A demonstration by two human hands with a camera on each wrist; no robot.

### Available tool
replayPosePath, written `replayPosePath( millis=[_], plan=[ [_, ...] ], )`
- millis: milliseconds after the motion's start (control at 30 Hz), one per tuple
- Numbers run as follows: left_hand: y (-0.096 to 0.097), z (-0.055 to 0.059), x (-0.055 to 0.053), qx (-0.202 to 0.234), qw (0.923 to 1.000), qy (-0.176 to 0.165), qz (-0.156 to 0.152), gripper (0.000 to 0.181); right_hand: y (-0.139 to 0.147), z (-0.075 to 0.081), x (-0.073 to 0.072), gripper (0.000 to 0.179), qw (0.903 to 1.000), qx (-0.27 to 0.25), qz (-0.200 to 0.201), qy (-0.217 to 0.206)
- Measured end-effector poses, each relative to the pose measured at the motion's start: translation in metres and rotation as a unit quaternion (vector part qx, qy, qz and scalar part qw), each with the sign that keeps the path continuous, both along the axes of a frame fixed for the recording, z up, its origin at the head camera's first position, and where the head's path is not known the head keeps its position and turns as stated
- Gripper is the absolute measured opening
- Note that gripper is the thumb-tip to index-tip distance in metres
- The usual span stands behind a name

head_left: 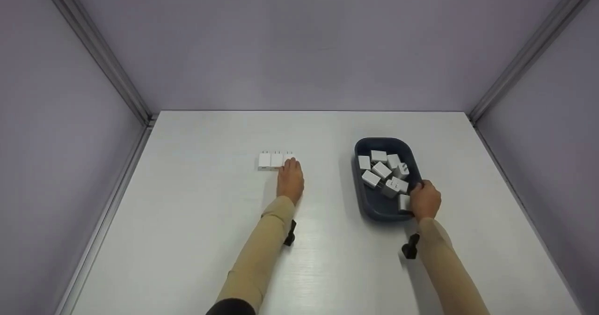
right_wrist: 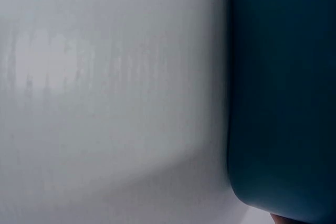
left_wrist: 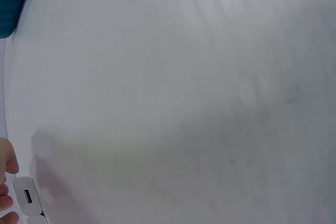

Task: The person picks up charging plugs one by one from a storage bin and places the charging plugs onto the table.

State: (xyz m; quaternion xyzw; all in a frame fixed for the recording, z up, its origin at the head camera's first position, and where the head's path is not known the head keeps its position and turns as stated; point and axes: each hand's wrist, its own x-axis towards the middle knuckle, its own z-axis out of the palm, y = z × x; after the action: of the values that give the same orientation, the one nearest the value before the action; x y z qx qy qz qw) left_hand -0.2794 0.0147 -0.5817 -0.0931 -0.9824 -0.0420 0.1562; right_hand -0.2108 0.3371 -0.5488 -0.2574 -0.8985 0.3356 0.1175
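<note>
A row of white charger plugs [head_left: 264,160] stands on the white table, their prongs pointing to the far side. At the row's right end my left hand [head_left: 290,179] holds the last charger plug [left_wrist: 24,196] with thumb and fingers. Its USB port faces the left wrist camera; the fingers partly cover it in the head view. My right hand [head_left: 425,200] grips the near right rim of a dark blue tray [head_left: 381,216], beside one plug [head_left: 404,203] that it partly hides. Several more white charger plugs [head_left: 382,170] lie loosely in the tray. The right wrist view shows mostly the tray's outer wall [right_wrist: 283,98].
Pale panels rise behind the table [head_left: 187,240] and on both sides, joined by grey metal posts [head_left: 100,50]. White tabletop lies between the row and the tray. Black wrist straps with camera mounts [head_left: 410,247] sit on both sleeves.
</note>
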Motion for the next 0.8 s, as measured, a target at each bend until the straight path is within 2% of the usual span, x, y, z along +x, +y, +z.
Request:
replayPosePath(
  millis=[167, 333, 533, 667, 800],
  plan=[
    [0.008, 0.001, 0.003, 0.006, 0.9993, 0.020, -0.031, 0.032, 0.000, -0.001, -0.001, 0.037, 0.9998, 0.013, -0.002, 0.011],
    [0.015, 0.003, 0.005, 0.022, 0.9975, 0.021, -0.064, 0.028, 0.001, -0.002, -0.001, 0.037, 0.9998, 0.014, -0.007, 0.016],
    [0.023, 0.004, 0.008, 0.054, 0.9940, 0.029, -0.090, 0.025, 0.001, -0.002, 0.000, 0.037, 0.9998, 0.009, -0.008, 0.017],
    [0.030, 0.005, 0.009, 0.083, 0.9907, 0.019, -0.106, 0.026, 0.001, -0.002, 0.000, 0.037, 0.9998, 0.009, -0.006, 0.019],
    [0.037, 0.007, 0.010, 0.103, 0.9869, 0.029, -0.121, 0.025, 0.001, -0.002, 0.000, 0.037, 0.9998, 0.008, -0.005, 0.019]
  ],
)
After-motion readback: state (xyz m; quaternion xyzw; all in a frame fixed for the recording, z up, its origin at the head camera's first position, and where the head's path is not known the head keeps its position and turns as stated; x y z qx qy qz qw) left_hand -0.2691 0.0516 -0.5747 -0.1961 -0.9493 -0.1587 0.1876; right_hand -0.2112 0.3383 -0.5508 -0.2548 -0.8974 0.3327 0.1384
